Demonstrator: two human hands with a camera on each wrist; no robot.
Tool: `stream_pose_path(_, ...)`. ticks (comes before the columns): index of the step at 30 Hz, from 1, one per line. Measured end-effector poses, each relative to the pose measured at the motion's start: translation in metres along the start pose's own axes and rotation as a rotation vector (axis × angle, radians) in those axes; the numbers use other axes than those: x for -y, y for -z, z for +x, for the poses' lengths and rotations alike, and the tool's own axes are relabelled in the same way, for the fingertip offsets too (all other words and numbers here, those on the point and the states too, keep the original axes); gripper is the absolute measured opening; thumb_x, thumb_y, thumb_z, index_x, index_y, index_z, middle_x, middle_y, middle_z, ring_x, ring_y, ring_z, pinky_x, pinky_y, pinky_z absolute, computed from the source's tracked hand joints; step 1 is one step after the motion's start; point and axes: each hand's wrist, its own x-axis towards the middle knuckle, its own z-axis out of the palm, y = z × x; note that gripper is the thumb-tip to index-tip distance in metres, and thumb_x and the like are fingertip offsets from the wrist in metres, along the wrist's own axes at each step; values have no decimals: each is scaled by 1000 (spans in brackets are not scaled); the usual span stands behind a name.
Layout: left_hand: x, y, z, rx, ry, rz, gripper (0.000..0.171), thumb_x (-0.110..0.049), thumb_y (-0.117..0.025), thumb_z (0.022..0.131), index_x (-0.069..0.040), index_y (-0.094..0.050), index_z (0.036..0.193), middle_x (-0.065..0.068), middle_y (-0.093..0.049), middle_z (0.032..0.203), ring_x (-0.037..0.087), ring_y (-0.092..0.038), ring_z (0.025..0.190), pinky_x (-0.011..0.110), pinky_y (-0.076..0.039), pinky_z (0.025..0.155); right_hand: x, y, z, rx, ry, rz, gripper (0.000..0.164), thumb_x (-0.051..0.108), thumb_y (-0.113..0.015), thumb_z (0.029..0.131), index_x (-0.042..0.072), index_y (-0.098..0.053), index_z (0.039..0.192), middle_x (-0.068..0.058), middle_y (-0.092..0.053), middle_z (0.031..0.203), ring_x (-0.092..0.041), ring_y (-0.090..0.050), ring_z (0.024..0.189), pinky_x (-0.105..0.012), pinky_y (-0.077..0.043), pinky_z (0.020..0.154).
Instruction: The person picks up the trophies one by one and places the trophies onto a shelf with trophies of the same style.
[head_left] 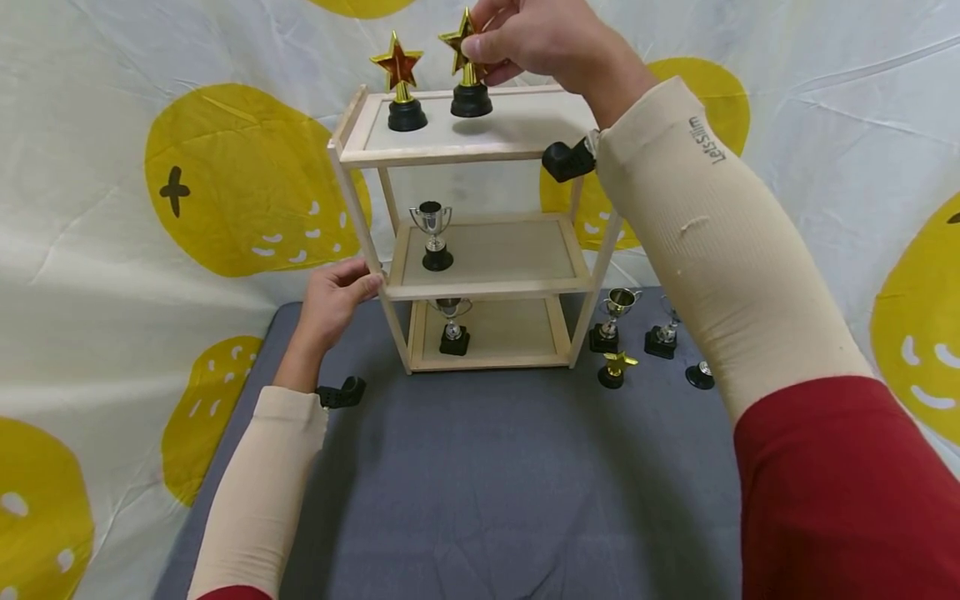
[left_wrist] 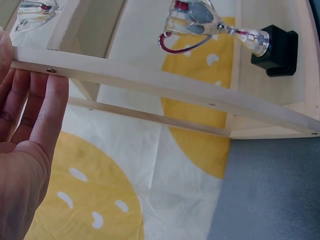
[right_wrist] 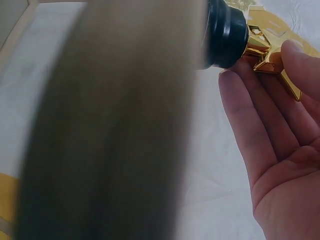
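My right hand [head_left: 543, 37] pinches a gold star trophy [head_left: 471, 102] by its star, upright over the top of the wooden shelf [head_left: 465, 156]. A shadow lies under its black base, so it seems slightly raised. To its left, another star trophy [head_left: 407, 115] stands on the same board. My left hand [head_left: 330, 300] grips the shelf's left post [left_wrist: 135, 80] near the middle level, thumb on one side and fingers on the other. One silver cup trophy [head_left: 437, 257] stands on the middle board, and a second cup trophy [head_left: 454, 340] stands on the bottom board.
Right of the shelf, on the grey cloth [head_left: 480, 483], stand a gold-topped cup [head_left: 618, 304], a small star trophy [head_left: 611, 377], another cup [head_left: 662, 342] and a black-based piece [head_left: 701, 377] partly behind my right arm. A patterned curtain [head_left: 247, 179] hangs behind.
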Motion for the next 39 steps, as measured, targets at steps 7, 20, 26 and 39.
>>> stream_pose_path(7, 1, -1, 0, -1, 0, -2, 33, -5, -70, 99, 15, -66, 125, -15, -72, 90, 4, -68, 91, 16, -61, 85, -1, 1, 3, 20, -20, 26, 42, 26, -65, 102, 15, -61, 142, -1, -64, 130, -16, -64, 107, -25, -53, 111)
stream_pose_path(20, 1, -2, 1, -2, 9, 10, 39, -5, -70, 99, 20, -62, 128, -15, -72, 89, 3, -68, 90, 15, -61, 84, 3, -1, 9, 41, -44, 60, 40, 24, -65, 102, 14, -62, 140, -1, -64, 130, -18, -64, 109, -25, -53, 111)
stream_pose_path(26, 1, -2, 1, -6, 17, 25, 40, -7, -70, 99, 18, -63, 129, -17, -72, 90, 2, -69, 91, 15, -61, 85, 5, 1, 12, 53, -54, 59, 39, 24, -64, 102, 14, -62, 140, 1, -64, 126, -16, -63, 107, -25, -53, 110)
stream_pose_path(39, 2, -1, 1, -13, 11, 20, 37, -6, -71, 98, 16, -65, 127, -16, -71, 89, 2, -69, 90, 15, -61, 84, 9, 2, 15, 69, -87, 77, 39, 24, -62, 102, 15, -61, 141, 1, -63, 129, -16, -61, 105, -21, -53, 108)
